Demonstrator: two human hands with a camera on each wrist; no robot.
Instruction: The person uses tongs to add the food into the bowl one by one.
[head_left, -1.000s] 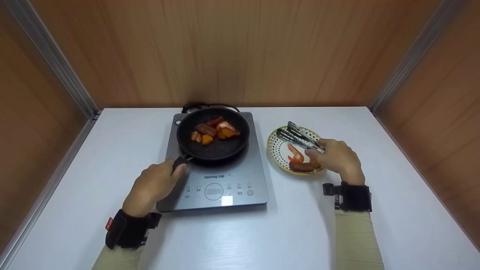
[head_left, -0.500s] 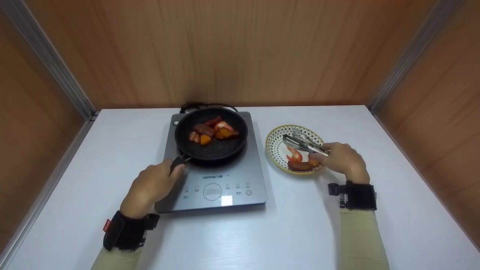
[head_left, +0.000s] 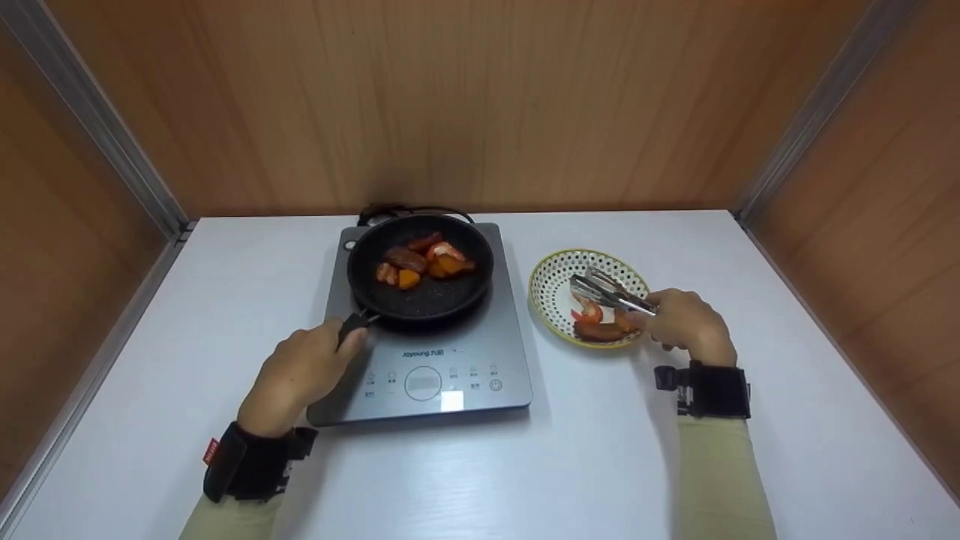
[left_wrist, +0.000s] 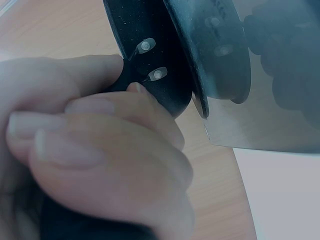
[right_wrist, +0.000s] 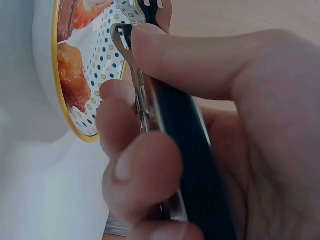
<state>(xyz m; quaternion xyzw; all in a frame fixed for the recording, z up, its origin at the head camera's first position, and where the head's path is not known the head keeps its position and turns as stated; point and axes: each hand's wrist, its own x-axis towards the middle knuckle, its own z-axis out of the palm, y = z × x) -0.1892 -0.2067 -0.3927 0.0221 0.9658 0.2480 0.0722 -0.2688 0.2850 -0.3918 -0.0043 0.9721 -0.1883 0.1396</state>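
My left hand (head_left: 304,367) grips the black handle of a frying pan (head_left: 427,304), its fingers wrapped round it in the left wrist view. Pieces of meat (head_left: 406,259), a shrimp and orange chunks lie in the pan's far half. At the right, my right hand (head_left: 688,322) holds metal tongs (head_left: 611,295), thumb on one arm and fingers curled round the other. The tongs' tips are over a dotted, yellow-rimmed plate (head_left: 551,300). On that plate are a shrimp (head_left: 589,311), a brown sausage-like piece (head_left: 598,331) and an orange-brown chunk (right_wrist: 73,75). Whether the tips touch the shrimp, I cannot tell.
Beneath the pan is a grey induction cooktop (head_left: 465,367) with touch controls along its near side. A black cable (head_left: 435,209) runs behind it. Wooden panels (head_left: 465,105) enclose the white table (head_left: 480,472) at the back and both sides.
The tongs' tips have come closer together and lowered towards the shrimp on the plate. My right hand has shifted slightly right. The left hand stays on the pan handle.
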